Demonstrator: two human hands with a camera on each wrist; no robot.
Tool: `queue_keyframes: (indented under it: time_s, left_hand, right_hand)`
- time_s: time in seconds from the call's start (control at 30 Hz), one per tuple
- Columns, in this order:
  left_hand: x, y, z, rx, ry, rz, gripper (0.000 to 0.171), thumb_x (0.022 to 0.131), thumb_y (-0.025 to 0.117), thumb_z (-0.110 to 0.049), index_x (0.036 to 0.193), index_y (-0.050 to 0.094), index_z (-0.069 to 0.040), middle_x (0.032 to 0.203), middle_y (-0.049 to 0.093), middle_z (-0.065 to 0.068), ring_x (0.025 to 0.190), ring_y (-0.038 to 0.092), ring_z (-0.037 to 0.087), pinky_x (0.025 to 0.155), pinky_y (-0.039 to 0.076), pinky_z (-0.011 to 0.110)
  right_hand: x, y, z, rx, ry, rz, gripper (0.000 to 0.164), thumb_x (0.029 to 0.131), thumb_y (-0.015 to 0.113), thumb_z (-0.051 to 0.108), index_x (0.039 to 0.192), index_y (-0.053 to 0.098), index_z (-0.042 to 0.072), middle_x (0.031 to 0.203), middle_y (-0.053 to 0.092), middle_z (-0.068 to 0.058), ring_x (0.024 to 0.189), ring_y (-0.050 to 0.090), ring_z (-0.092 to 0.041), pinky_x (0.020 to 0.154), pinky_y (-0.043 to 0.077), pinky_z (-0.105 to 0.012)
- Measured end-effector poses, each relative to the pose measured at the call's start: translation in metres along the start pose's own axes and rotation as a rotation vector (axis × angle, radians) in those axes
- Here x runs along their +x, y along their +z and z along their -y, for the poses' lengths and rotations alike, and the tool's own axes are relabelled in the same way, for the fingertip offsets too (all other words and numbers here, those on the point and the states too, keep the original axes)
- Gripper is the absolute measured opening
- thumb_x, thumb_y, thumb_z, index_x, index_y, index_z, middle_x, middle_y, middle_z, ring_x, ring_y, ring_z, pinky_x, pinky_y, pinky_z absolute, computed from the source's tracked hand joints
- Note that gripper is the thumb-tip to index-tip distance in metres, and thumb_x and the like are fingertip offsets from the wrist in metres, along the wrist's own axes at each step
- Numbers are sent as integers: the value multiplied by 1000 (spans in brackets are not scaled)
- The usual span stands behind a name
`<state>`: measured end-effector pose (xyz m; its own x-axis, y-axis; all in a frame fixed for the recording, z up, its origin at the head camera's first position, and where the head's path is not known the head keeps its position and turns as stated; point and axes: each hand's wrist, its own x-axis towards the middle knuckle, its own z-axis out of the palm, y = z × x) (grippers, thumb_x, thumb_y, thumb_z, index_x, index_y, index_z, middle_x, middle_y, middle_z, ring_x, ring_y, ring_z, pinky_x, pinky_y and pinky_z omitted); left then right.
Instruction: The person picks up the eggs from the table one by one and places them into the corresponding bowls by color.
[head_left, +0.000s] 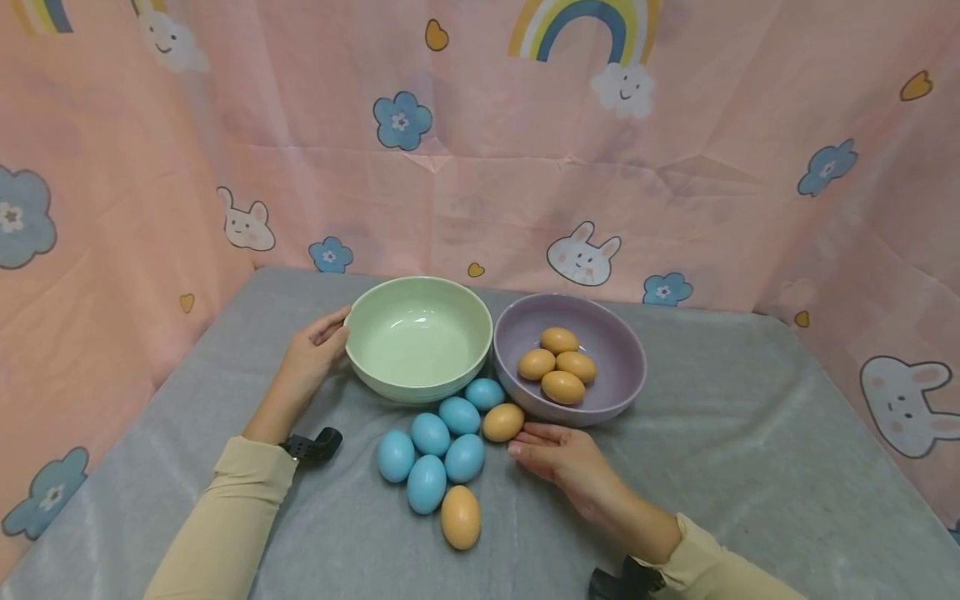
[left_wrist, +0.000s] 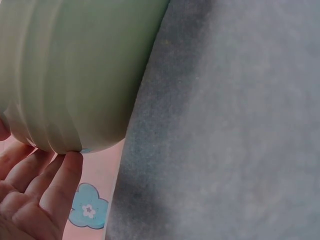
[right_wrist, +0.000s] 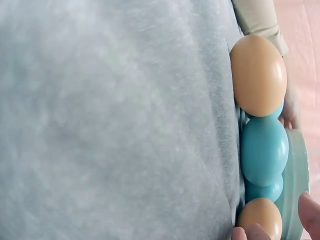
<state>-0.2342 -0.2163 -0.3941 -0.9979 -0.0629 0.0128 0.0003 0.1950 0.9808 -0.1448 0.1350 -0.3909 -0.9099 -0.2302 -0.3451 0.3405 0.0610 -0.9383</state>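
My left hand (head_left: 313,352) rests against the left side of a pale green bowl (head_left: 420,337); in the left wrist view its extended fingers (left_wrist: 62,187) touch the bowl's outer wall. Nothing lies in that bowl. My right hand (head_left: 572,468) reaches in from the right, fingertips right at an orange egg (head_left: 503,422) in front of the purple bowl (head_left: 626,367). Its thumb stands apart from the egg in the right wrist view. Several orange eggs (head_left: 562,387) sit inside the purple bowl. Several blue eggs (head_left: 431,434) cluster in front of the green bowl.
Another orange egg (head_left: 461,517) lies nearest me, beside the blue ones. The two bowls stand side by side on a grey cloth (head_left: 750,450). Behind and at both sides hangs a pink printed curtain (head_left: 480,192).
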Motion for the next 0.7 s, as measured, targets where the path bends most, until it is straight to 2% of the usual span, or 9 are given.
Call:
queue_keyframes:
  time_s: [0.2, 0.33, 0.47, 0.57, 0.7]
  left_hand:
    - [0, 0, 0, 2, 2, -1, 51, 105, 49, -21, 153, 39, -8, 154, 44, 16, 142, 45, 27, 88, 49, 4]
    - [-1, 0, -1, 11, -1, 3, 51, 105, 49, -22, 153, 39, -9, 154, 44, 15, 141, 45, 27, 89, 49, 4]
    - [-1, 0, -1, 17, -2, 6, 51, 105, 49, -22, 153, 39, -9, 154, 44, 15, 141, 45, 27, 88, 49, 4]
    - [-1, 0, -2, 16, 2, 3, 51, 105, 49, -22, 153, 39, -9, 154, 44, 16, 141, 45, 28, 88, 49, 4]
    - [-1, 0, -2, 11, 5, 0, 51, 105, 49, -23, 153, 39, -8, 154, 44, 16, 141, 45, 28, 88, 49, 4]
  right_hand:
    - [3, -1, -3, 7, -1, -2, 60, 93, 65, 4, 142, 39, -17, 136, 58, -27, 99, 65, -4, 85, 56, -15]
    - [6, -1, -5, 27, 5, 10, 61, 92, 66, 3, 143, 39, -17, 122, 65, -15, 95, 66, -2, 84, 56, -15]
    - [7, -1, -4, 34, 8, 1, 59, 92, 66, 3, 141, 41, -17, 108, 66, -5, 90, 65, -1, 81, 56, -14]
    - [9, 1, -3, 28, 11, -30, 56, 91, 67, 3, 139, 45, -16, 110, 67, -7, 90, 65, -2, 80, 56, -15]
    - [9, 4, -2, 20, 14, -56, 55, 91, 67, 2, 138, 47, -16, 125, 64, -19, 96, 64, -5, 80, 56, -15]
